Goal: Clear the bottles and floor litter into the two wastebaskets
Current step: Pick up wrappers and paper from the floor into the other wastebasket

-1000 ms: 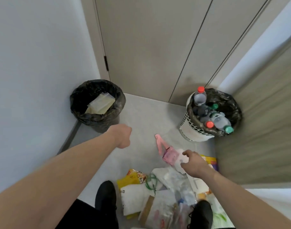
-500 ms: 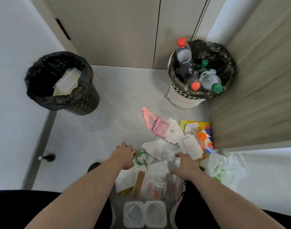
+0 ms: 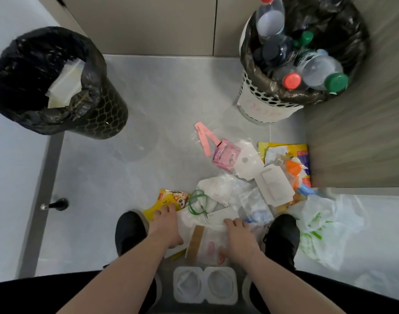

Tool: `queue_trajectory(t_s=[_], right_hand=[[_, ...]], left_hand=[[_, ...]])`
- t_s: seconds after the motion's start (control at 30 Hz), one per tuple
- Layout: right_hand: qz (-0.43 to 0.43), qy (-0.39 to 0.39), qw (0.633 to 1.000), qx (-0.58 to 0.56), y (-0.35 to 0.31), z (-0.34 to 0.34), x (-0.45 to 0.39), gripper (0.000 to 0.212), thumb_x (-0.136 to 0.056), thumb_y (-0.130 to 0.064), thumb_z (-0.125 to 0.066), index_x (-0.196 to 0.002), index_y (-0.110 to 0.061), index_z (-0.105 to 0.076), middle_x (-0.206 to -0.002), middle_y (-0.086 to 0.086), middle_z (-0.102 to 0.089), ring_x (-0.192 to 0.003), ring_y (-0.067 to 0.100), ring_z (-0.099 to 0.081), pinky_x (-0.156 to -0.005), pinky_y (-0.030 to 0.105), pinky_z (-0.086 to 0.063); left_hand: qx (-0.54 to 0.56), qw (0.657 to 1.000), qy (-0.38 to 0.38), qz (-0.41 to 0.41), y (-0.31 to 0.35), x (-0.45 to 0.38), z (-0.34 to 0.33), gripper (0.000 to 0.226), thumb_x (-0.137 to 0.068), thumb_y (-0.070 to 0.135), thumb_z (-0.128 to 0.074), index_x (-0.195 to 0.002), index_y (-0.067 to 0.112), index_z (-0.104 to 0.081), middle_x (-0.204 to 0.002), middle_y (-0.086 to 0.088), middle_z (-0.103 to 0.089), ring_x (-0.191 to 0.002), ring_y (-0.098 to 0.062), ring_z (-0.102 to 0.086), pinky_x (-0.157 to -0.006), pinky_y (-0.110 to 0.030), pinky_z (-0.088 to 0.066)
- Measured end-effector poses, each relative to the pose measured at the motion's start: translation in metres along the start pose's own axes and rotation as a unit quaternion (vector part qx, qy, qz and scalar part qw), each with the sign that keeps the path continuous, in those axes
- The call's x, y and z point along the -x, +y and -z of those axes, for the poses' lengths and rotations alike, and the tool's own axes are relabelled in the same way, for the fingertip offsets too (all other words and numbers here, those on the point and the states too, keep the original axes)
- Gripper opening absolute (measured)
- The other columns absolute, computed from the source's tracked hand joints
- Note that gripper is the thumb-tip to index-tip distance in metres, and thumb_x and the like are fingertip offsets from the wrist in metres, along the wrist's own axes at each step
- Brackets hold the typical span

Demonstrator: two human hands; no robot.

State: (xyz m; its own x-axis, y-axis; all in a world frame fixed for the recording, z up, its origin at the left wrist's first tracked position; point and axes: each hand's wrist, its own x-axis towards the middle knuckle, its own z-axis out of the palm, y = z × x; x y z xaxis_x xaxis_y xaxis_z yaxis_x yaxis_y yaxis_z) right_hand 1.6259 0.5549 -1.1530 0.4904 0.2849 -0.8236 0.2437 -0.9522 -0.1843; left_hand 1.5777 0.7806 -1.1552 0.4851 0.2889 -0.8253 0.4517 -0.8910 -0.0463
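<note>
**A:** While both hands are down in the pile at six o'clock, what is actually held?

**B:** Nothing can be confirmed. The left hand (image 3: pixel 165 225) is laid with its fingers reaching onto the yellow snack wrapper (image 3: pixel 164 200); the right hand (image 3: pixel 238 234) is pressed on the clear plastic bag (image 3: pixel 211 243), fingertips at a white card (image 3: pixel 223 215). Whether any finger is curled under a piece cannot be told.

**A:** Where is the litter placed against the baskets?

**B:** It is spread from six o'clock toward three o'clock between the two black shoes (image 3: pixel 130 230). The black-lined wastebasket (image 3: pixel 99 114), with flat packaging inside, is set at ten o'clock; the white perforated wastebasket (image 3: pixel 262 105), already heaped with bottles (image 3: pixel 318 71), at one o'clock.

**A:** How is the stuff expected to handle?

**B:** Nearly everything is judged light and limp. Film and bags are likely slippery and should be bunched into a fistful rather than pinched at an edge. The white cards (image 3: pixel 273 189) are stiffer and can be taken by a rim. The green loop (image 3: pixel 197 202) may snag its neighbours. The twin plastic cup tray (image 3: pixel 204 285) at six o'clock is probably thin and crushable, best gripped across its middle bridge.
</note>
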Motion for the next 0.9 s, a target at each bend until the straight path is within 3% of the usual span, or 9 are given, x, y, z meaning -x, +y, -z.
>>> queue_trajectory(t_s=[0.2,0.3,0.43,0.53,0.6,0.67,0.77,0.9], right_hand=[[-0.015,0.006,0.999,0.029,0.001,-0.008,-0.005,0.048,-0.090,-0.031,-0.067,-0.132,-0.019,-0.046,-0.135,0.008,-0.041,-0.127,0.030,-0.043,-0.101,0.041,-0.046],[-0.003,-0.023,1.000,0.002,0.004,-0.006,-0.008,0.032,-0.089,-0.024,-0.063,-0.119,-0.019,-0.052,-0.127,0.006,-0.053,-0.120,0.028,-0.052,-0.096,0.040,-0.049],[-0.011,-0.043,0.994,-0.100,0.012,0.010,-0.010,0.015,-0.088,-0.025,-0.064,-0.101,-0.022,-0.057,-0.108,0.002,-0.069,-0.105,0.024,-0.066,-0.082,0.034,-0.054],[-0.016,0.001,0.989,-0.150,0.015,0.031,-0.006,0.025,-0.088,-0.022,-0.062,-0.112,-0.023,-0.061,-0.108,0.001,-0.069,-0.105,0.024,-0.066,-0.087,0.034,-0.053],[-0.024,0.031,0.983,-0.182,0.014,0.044,-0.004,0.033,-0.090,-0.020,-0.062,-0.123,-0.022,-0.058,-0.113,0.001,-0.067,-0.109,0.025,-0.063,-0.089,0.033,-0.049],[-0.032,0.043,0.978,-0.199,0.015,0.052,-0.003,0.032,-0.091,-0.022,-0.065,-0.122,-0.021,-0.058,-0.111,0.000,-0.065,-0.110,0.026,-0.062,-0.090,0.032,-0.048],[-0.043,0.056,0.973,-0.222,0.014,0.058,-0.001,0.027,-0.089,-0.022,-0.068,-0.116,-0.021,-0.061,-0.103,-0.005,-0.060,-0.107,0.024,-0.063,-0.085,0.030,-0.046],[-0.054,0.049,0.971,-0.227,0.008,0.065,0.007,0.030,-0.089,-0.023,-0.069,-0.118,-0.021,-0.061,-0.114,0.001,-0.067,-0.109,0.026,-0.063,-0.088,0.033,-0.049]], left_hand=[[-0.040,0.999,0.035,-0.013,0.002,-0.006,-0.018,0.063,-0.081,0.046,-0.074,-0.134,0.021,-0.051,-0.139,-0.007,-0.049,-0.131,-0.029,-0.045,-0.106,-0.043,-0.039],[-0.026,0.999,0.037,-0.028,-0.005,-0.011,-0.014,0.045,-0.085,0.048,-0.071,-0.123,0.026,-0.064,-0.139,-0.006,-0.048,-0.130,-0.030,-0.044,-0.108,-0.044,-0.038],[0.050,0.995,0.083,-0.004,-0.017,-0.012,-0.004,0.042,-0.086,0.042,-0.072,-0.125,0.028,-0.062,-0.156,-0.009,-0.023,-0.141,-0.035,-0.028,-0.113,-0.048,-0.036],[0.113,0.989,0.085,0.044,-0.025,-0.015,0.003,0.049,-0.087,0.040,-0.073,-0.133,0.031,-0.058,-0.166,-0.010,0.005,-0.152,-0.042,-0.006,-0.120,-0.052,-0.028],[0.106,0.991,0.068,0.048,-0.031,-0.020,0.008,0.054,-0.087,0.042,-0.073,-0.138,0.032,-0.056,-0.169,-0.008,0.013,-0.154,-0.043,0.003,-0.124,-0.054,-0.020],[0.072,0.995,0.048,0.040,-0.037,-0.025,0.014,0.057,-0.086,0.047,-0.072,-0.138,0.028,-0.057,-0.169,-0.008,-0.004,-0.154,-0.041,-0.002,-0.125,-0.053,-0.017],[0.032,0.998,0.051,0.035,-0.040,-0.027,0.024,0.048,-0.087,0.046,-0.066,-0.130,0.024,-0.063,-0.146,-0.007,-0.044,-0.138,-0.033,-0.037,-0.117,-0.045,-0.031],[0.049,0.997,0.053,0.006,-0.035,-0.012,0.043,0.031,-0.087,0.037,-0.065,-0.118,0.030,-0.065,-0.120,0.000,-0.064,-0.113,-0.024,-0.061,-0.101,-0.037,-0.041]])
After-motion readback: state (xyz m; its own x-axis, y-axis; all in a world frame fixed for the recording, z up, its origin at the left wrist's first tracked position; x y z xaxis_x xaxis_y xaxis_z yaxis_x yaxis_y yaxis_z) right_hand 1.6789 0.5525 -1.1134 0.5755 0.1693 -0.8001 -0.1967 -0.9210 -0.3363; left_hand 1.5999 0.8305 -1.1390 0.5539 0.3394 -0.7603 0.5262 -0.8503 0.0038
